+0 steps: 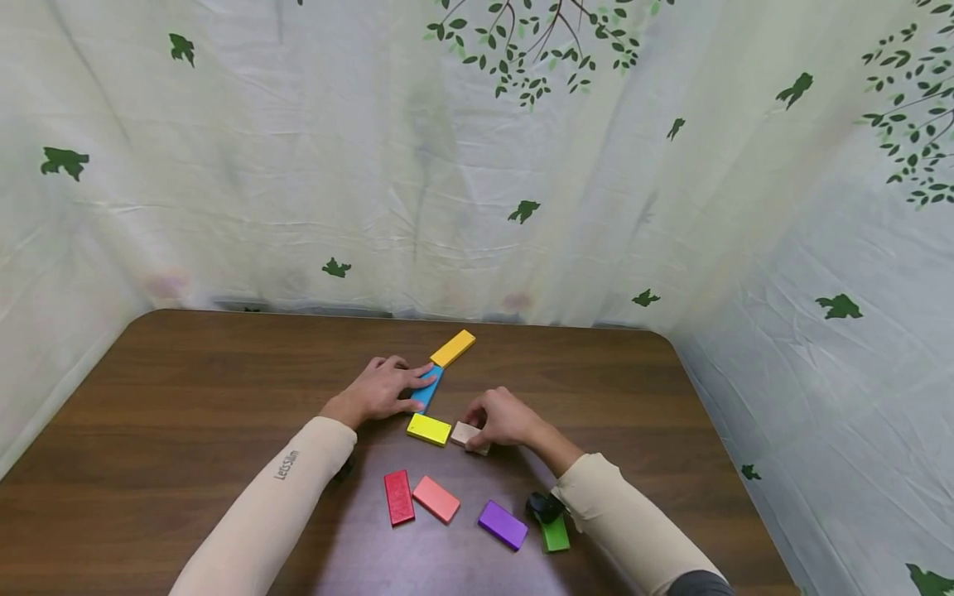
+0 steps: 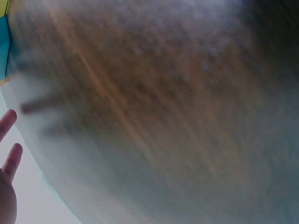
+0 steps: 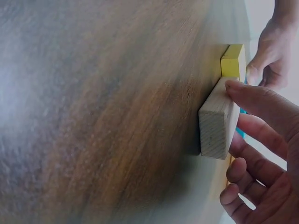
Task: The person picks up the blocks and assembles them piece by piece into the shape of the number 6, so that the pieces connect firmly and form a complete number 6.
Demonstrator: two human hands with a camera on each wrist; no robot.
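Observation:
My right hand [image 1: 507, 418] pinches a plain wooden block [image 3: 216, 119] between thumb and fingers, its end close to the yellow block [image 1: 429, 430]. In the right wrist view the thumb lies along the upper edge of the wooden block. The left hand [image 1: 380, 389] rests with extended fingers on the blue block [image 1: 428, 391], partly covering it. Beyond the blue block's far end lies an orange-yellow block [image 1: 453, 348], so these blocks form a bent line. In the left wrist view only some fingers [image 2: 11, 161] show at the edge.
Nearer the person, a red block [image 1: 399, 497], a salmon block [image 1: 436, 499] and a purple block [image 1: 503, 526] lie flat on the brown wooden table [image 1: 246, 381]. A green block [image 1: 555, 535] sits partly hidden under the right wrist's camera. A leaf-patterned curtain [image 1: 358, 165] hangs behind.

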